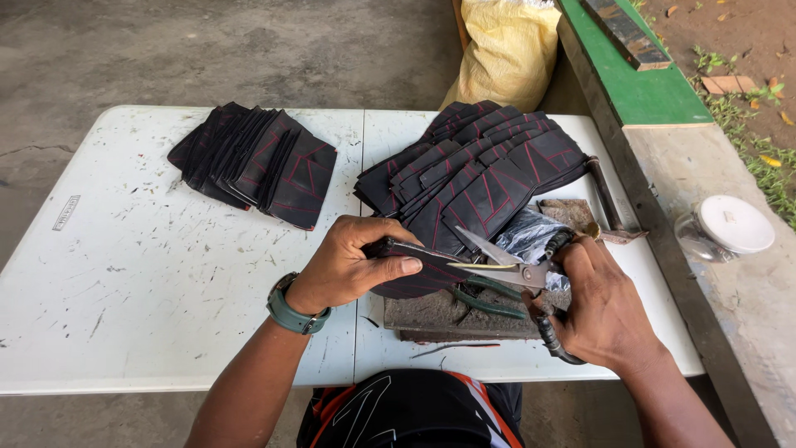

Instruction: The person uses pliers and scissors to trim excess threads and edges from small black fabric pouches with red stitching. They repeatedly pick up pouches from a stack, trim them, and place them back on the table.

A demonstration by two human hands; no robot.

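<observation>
Right now, scissors (pixel 497 264) cut a black piece (pixel 414 270).

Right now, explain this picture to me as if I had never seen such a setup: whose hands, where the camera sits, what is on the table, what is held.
There is no machine here. One person works with two bare hands, and the single picture comes from a camera worn on that person's head, looking down.

The left hand, with a wristwatch, grips a flat black piece with red lines. The right hand holds scissors, blades open at that piece's edge.

On the white folding table lie two fanned piles of similar black pieces: a smaller one on the left, a larger one in the middle. Under the hands sits a dark slab with green-handled pliers on it. A white-lidded jar stands on the ledge to the right.
</observation>
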